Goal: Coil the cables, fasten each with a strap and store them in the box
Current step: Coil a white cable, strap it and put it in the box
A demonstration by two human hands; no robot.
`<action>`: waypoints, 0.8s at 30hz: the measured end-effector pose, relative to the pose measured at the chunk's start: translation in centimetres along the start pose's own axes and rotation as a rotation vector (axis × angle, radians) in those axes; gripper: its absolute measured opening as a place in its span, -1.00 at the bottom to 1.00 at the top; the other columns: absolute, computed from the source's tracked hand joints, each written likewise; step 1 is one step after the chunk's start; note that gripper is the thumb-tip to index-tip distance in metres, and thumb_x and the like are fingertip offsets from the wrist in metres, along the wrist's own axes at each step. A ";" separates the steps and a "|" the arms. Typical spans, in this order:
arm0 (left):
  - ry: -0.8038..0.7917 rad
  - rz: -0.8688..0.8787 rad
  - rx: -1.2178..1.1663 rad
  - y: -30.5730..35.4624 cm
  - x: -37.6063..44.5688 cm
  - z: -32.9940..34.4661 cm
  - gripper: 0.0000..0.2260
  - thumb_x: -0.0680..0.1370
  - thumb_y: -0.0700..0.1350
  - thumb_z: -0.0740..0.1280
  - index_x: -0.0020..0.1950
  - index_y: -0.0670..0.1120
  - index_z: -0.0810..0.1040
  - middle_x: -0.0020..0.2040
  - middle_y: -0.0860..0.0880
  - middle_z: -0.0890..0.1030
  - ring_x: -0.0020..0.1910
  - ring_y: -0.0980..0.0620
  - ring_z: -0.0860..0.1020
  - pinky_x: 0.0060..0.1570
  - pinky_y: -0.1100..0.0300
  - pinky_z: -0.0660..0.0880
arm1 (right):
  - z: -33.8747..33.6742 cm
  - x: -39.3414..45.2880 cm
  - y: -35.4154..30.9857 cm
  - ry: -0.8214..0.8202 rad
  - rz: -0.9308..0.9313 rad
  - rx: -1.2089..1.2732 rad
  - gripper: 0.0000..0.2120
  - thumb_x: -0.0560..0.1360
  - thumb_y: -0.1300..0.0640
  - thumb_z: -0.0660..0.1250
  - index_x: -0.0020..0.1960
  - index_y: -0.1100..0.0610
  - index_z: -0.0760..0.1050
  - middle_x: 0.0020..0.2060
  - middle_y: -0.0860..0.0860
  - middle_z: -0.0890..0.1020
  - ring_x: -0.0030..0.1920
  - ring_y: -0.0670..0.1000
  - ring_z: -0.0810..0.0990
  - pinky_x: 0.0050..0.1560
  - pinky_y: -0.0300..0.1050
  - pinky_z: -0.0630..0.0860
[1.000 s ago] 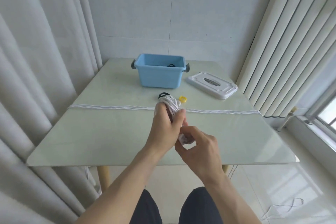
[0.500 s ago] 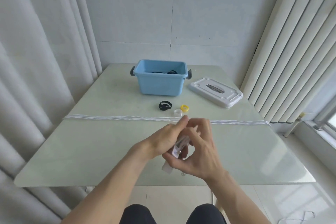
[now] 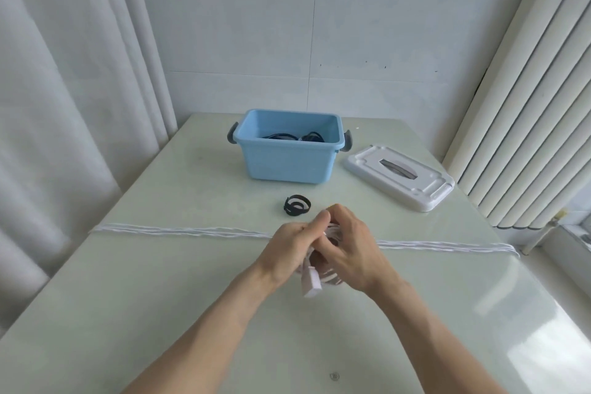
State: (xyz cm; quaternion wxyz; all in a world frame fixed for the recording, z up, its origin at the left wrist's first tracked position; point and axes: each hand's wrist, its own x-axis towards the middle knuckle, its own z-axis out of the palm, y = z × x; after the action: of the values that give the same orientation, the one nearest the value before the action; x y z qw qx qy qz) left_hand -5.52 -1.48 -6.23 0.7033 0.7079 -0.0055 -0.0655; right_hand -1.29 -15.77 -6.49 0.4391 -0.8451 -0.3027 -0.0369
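Note:
Both hands meet over the middle of the table around a coiled white cable (image 3: 332,232). My left hand (image 3: 292,245) grips the coil from the left, and my right hand (image 3: 350,249) curls round it from the right. A white plug end (image 3: 310,281) hangs below the hands. A rolled black strap (image 3: 297,205) lies on the table just beyond them. The open blue box (image 3: 289,163) stands further back with dark cables (image 3: 295,136) inside. The hands hide whatever lies right behind them.
A long bundle of white cable (image 3: 179,230) stretches across the pale green table (image 3: 160,297) from left edge to right edge. The white box lid (image 3: 399,177) lies to the right of the box. Curtains hang on both sides.
The hands with the white coil have moved away from me toward the strap and now cover the small yellow and white rolls. The view has tilted down and nearer the table.

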 end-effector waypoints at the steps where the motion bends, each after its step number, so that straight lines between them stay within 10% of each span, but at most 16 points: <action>1: 0.024 0.034 0.057 -0.4 0.6 -0.5 -0.13 0.38 0.51 0.28 -0.04 -0.37 0.57 -0.17 -0.11 0.60 -0.16 -0.01 0.55 -0.04 0.05 0.43 | 0.2 0.9 0.5 -0.021 0.017 -0.011 -0.66 0.39 -0.28 0.21 -0.08 -0.03 0.41 -0.14 -0.10 0.53 -0.11 -0.15 0.51 -0.17 -0.37 0.35; 8: 0.010 0.085 0.261 -1.1 3.6 -3.7 -0.77 0.40 -0.10 0.55 -0.03 -0.11 0.58 -0.22 0.05 0.60 -0.22 0.09 0.56 -0.16 0.20 0.48 | 0.8 4.7 2.5 0.075 0.272 0.252 -0.77 0.54 -0.06 0.38 -0.11 0.09 0.46 -0.37 -0.11 0.59 -0.39 -0.09 0.49 -0.31 -0.22 0.42; 24: -0.296 0.021 -0.009 -0.2 2.9 -6.1 -0.89 0.48 -0.11 0.42 -0.24 -0.06 0.67 -0.24 -0.11 0.64 -0.16 -0.03 0.59 -0.05 0.20 0.47 | 2.2 4.7 1.7 -0.167 0.245 0.845 -0.85 0.61 0.18 0.17 0.00 0.28 0.39 -0.47 0.27 0.42 -0.56 0.15 0.40 -0.47 -0.20 0.24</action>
State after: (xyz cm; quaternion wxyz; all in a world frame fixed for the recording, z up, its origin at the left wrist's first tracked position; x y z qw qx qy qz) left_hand -2.00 4.27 -6.67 0.6987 0.6871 -0.1161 -0.1619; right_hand 2.98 -12.59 -7.47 0.7209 -0.6212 -0.2234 0.2107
